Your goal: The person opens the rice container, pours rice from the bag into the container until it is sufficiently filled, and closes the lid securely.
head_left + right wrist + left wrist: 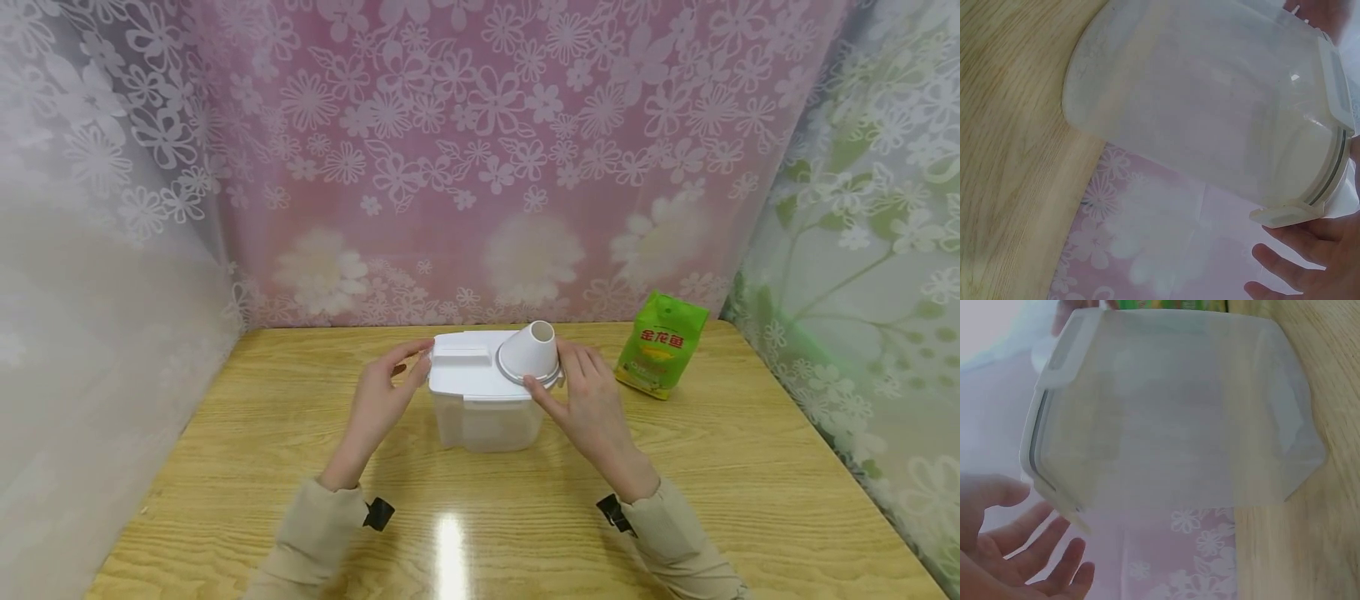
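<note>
A clear plastic storage container (491, 423) with a white lid (450, 383) stands upright on the table. The lid has a handle at its left and a white cone-shaped cap (525, 354) at its right. My left hand (378, 400) touches the lid's left end; its fingers spread loosely by a white side latch (1060, 503) in the left wrist view. My right hand (592, 400) holds the right end, thumb at the cap's front rim and fingers behind. A side latch (1285, 215) lies against its fingers in the right wrist view.
A green bag (663, 346) with red lettering stands right of the container, near the table's back edge. The wooden table (300, 417) is bounded by a pink flowered curtain (450, 167) behind and pale curtains at both sides.
</note>
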{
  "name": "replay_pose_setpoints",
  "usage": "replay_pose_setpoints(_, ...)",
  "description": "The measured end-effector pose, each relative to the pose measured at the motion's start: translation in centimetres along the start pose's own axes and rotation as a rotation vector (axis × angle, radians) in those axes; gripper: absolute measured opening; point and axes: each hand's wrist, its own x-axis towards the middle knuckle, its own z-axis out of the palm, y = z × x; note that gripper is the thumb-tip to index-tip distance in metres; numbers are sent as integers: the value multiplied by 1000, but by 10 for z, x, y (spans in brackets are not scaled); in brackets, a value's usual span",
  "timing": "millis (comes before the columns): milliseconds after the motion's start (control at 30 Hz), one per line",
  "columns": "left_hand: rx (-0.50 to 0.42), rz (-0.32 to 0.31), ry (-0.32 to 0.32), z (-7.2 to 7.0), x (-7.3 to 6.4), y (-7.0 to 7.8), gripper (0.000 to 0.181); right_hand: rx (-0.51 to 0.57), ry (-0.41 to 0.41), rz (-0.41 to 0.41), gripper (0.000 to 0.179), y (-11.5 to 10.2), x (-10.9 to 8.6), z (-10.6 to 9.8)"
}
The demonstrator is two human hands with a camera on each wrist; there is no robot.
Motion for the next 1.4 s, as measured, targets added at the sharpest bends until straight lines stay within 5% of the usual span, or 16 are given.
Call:
replay_pose_setpoints(200,193,305,121,19,-4,14,32,-2,-6,11,65,0,0,0)
replay_pose_setpoints(333,322,473,111,37,-7,19,36,-3,-4,6,65,1,-1,0)
replay_pose_setpoints(433,444,537,90,47,-10,20,40,-2,-6,4,66,1,-1,1)
replay_pose_setpoints(733,635,536,85,63,-16,22,59,-4,2,-3,68,1,0,0)
replay_pose_setpoints(1233,623,545,110,64,-14,19,56,53,-67,38,69,5,3,-4)
replay_pose_setpoints(1400,623,543,104,63,-14,18,56,215,-186,136,60,10,6,-14)
